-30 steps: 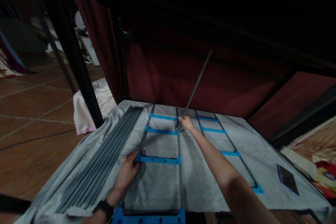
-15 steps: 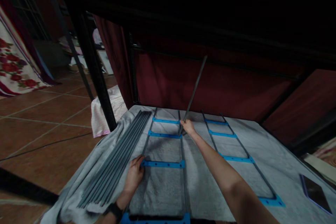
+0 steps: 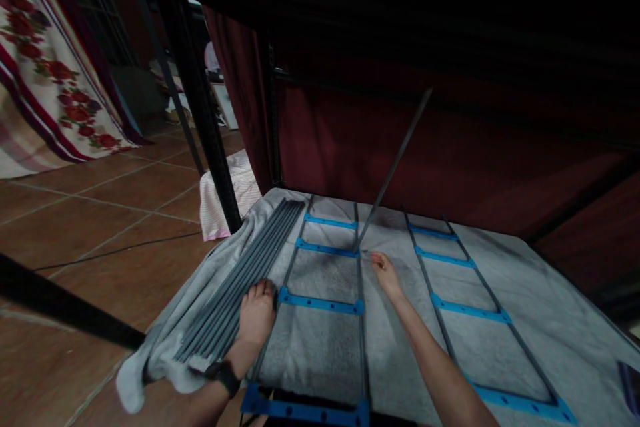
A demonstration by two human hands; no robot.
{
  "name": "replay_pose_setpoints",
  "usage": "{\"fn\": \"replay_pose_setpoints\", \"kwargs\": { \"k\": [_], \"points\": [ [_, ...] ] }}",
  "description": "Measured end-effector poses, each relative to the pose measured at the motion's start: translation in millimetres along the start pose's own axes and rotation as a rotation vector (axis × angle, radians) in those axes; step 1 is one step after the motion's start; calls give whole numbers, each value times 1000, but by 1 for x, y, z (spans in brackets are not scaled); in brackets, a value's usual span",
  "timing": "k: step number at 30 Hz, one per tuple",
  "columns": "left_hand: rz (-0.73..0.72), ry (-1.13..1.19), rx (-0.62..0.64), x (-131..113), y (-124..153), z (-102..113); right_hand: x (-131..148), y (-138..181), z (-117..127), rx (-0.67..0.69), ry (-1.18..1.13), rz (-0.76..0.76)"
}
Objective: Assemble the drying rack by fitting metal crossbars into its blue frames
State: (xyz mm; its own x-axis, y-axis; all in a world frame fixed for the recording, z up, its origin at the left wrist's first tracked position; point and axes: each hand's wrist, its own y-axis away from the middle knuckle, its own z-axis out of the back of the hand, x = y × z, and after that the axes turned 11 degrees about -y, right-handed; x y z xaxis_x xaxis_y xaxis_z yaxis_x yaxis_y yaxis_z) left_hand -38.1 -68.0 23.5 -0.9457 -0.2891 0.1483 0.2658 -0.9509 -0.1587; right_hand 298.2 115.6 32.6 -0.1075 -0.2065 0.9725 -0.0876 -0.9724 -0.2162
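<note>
A ladder-like frame of dark rails and blue crosspieces (image 3: 320,303) lies on a grey cloth (image 3: 400,360). My left hand (image 3: 257,315) rests with fingers curled over the frame's left rail, at the end of a blue crosspiece and beside a bundle of grey rods (image 3: 240,273). A single dark rod (image 3: 395,163) stands tilted up to the right, its lower end at the frame's right rail. My right hand (image 3: 384,269) lies just right of that lower end, apart from it, fingers loosely spread and holding nothing.
A second frame with blue crosspieces (image 3: 465,310) lies to the right. A black post (image 3: 200,100) stands at the cloth's far left corner, and a maroon fabric wall (image 3: 450,160) runs behind. A phone (image 3: 631,379) shows at the right edge. Tiled floor (image 3: 75,227) is on the left.
My right hand has let go of the tilted rod and drawn back toward me. The left hand has shifted slightly along the left rail. The view has swung left.
</note>
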Motion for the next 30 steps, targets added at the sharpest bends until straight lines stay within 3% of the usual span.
{"fn": "replay_pose_setpoints", "kwargs": {
  "k": [6,10,14,19,25,30],
  "points": [
    [110,-64,28,-19,-20,13,-47,84,84,-97,130,22],
    [178,-68,50,-22,-35,13,-65,133,113,-92,247,86],
    [184,-68,53,-21,-45,10,-69,152,112,-67,303,142],
    [209,-63,56,-22,-49,6,-64,150,105,-80,318,145],
    [235,-35,93,-20,-49,20,-60,149,106,-77,304,153],
    [359,270,215,-9,-41,32,-62,150,106,-71,299,176]
  ]
}}
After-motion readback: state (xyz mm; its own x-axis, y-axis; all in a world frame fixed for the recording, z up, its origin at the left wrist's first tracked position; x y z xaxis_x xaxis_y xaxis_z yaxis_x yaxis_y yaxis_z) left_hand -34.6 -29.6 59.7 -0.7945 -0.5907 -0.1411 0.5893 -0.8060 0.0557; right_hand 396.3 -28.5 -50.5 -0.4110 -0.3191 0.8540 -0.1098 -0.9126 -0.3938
